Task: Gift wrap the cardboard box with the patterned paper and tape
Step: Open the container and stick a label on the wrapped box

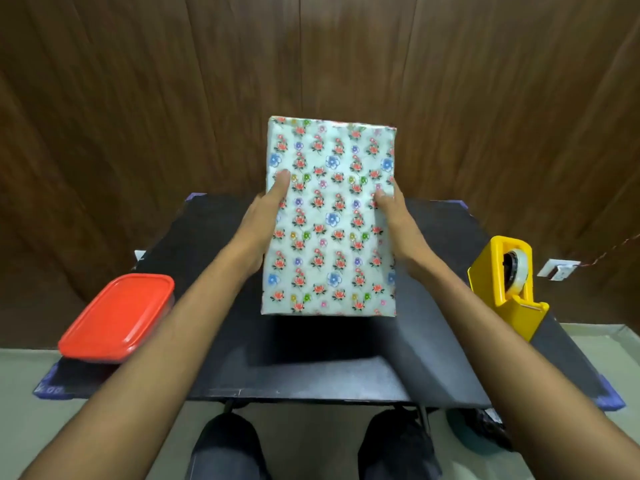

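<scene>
Holding the wrapped box (329,216) up off the black surface (311,358), the person looks to be at the checking step, with the floral patterned paper (332,271) already covering every face that shows; going left to right, a red-lidded container (117,317) sits well out to the left of the left grip, near the surface's edge; the left hand (265,216) clasps the box's left side, thumb laid over the front face and fingers hidden behind; the box hangs between the two grips, tilted with its broad face toward the camera, its near bottom edge above the surface; the right hand (393,216) clasps the right side likewise, thumb on the front; well beyond the right grip stands a yellow tape dispenser (502,285) with its roll in place; no loose flap or open seam is visible on this face, though the far sides are hidden; my judgement is that the next move calls for turning the box to inspect the hidden ends, reaching right for tape if a fold gapes, otherwise lowering it to the surface.
</scene>
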